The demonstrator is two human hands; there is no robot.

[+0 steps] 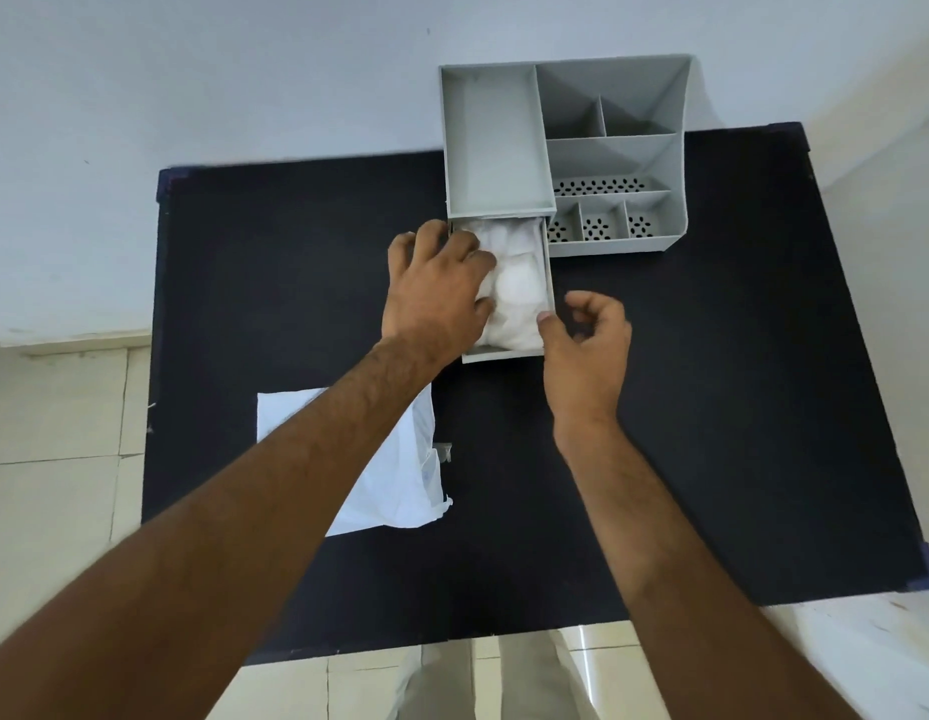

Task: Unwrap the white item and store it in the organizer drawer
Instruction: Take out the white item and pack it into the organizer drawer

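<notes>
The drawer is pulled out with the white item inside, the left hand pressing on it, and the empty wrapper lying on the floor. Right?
Not quite. The head view shows the wrapper lying on the black table, not the floor. The rest holds: drawer out, white item inside, left hand on it.

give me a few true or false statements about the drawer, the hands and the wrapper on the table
1. The drawer is pulled out of the organizer. True.
2. The white item lies on the table beside the drawer. False: it sits inside the drawer.
3. The left hand rests on the white item in the drawer. True.
4. The right hand holds the wrapper. False: the wrapper lies flat on the black table, near the left forearm; the right hand is at the drawer's front right corner.
5. The organizer's top compartments are full of pens. False: they look empty.
</notes>
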